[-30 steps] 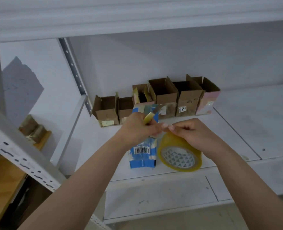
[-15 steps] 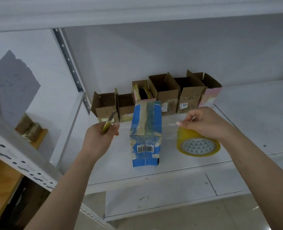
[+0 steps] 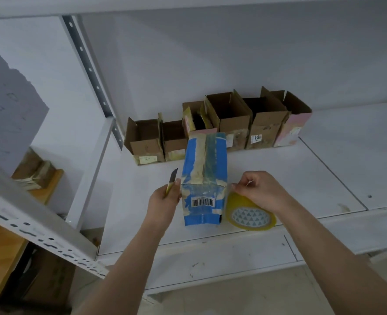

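While the blue box stands on the shelf with a clear strip drawn across its near edge, the left hand has its grip closed on the knife and the right hand clasps the tape roll, so cutting and pressing down seem left.

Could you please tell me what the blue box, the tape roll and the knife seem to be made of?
Blue box: probably printed cardboard, matte, creased edges, patched with beige and glossy clear tape. Tape roll: yellowish translucent plastic film, shiny, on a patterned core, perhaps card. Knife: grey blade, likely metal; yellow handle, perhaps plastic, mostly hidden in the left hand.
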`<state>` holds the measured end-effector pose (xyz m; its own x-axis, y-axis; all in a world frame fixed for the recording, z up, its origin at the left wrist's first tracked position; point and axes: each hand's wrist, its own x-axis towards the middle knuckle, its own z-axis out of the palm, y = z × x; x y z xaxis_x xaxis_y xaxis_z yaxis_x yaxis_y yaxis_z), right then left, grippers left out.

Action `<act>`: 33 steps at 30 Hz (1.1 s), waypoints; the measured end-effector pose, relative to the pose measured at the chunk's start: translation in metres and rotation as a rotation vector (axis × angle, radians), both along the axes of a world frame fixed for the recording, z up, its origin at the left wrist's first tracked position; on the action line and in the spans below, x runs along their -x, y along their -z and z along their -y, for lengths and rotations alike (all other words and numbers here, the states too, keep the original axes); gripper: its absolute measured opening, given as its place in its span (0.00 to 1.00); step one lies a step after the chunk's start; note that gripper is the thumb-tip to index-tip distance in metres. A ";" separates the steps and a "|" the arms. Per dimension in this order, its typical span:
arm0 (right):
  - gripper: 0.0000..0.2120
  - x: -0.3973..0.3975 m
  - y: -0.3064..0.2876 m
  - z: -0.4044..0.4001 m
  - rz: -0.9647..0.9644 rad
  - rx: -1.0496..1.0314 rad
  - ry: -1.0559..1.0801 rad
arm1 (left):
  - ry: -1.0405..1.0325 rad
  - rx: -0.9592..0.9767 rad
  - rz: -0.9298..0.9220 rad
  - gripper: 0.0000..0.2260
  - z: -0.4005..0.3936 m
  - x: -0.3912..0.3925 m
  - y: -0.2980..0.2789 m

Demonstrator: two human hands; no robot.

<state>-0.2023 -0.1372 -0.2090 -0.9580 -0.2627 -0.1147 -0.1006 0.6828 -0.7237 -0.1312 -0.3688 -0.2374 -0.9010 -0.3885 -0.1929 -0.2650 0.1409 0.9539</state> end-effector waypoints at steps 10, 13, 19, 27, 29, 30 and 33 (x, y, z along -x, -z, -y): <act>0.13 0.005 0.005 0.004 -0.014 -0.035 0.008 | -0.016 -0.037 0.204 0.27 -0.003 -0.004 0.006; 0.11 0.008 0.004 0.004 -0.006 -0.033 -0.009 | -0.040 0.270 0.078 0.21 0.013 0.003 -0.021; 0.08 0.006 0.001 0.001 0.089 0.086 -0.045 | 0.548 0.201 -0.218 0.16 -0.020 0.033 -0.102; 0.08 0.001 -0.007 -0.027 0.320 0.307 -0.194 | 0.666 0.369 -0.078 0.23 -0.052 0.060 -0.090; 0.09 0.003 -0.004 -0.028 0.301 0.296 -0.164 | 0.651 0.382 -0.103 0.23 -0.051 0.062 -0.088; 0.09 0.004 -0.003 -0.028 0.279 0.244 -0.165 | 0.649 0.387 -0.106 0.23 -0.051 0.063 -0.087; 0.12 0.004 0.003 -0.030 0.219 0.044 -0.147 | 0.641 0.396 -0.084 0.22 -0.054 0.062 -0.088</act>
<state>-0.2062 -0.1069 -0.2120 -0.8626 -0.4071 -0.3003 -0.0344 0.6394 -0.7681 -0.1927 -0.3152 -0.1497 -0.9793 0.1906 -0.0688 0.0556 0.5793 0.8132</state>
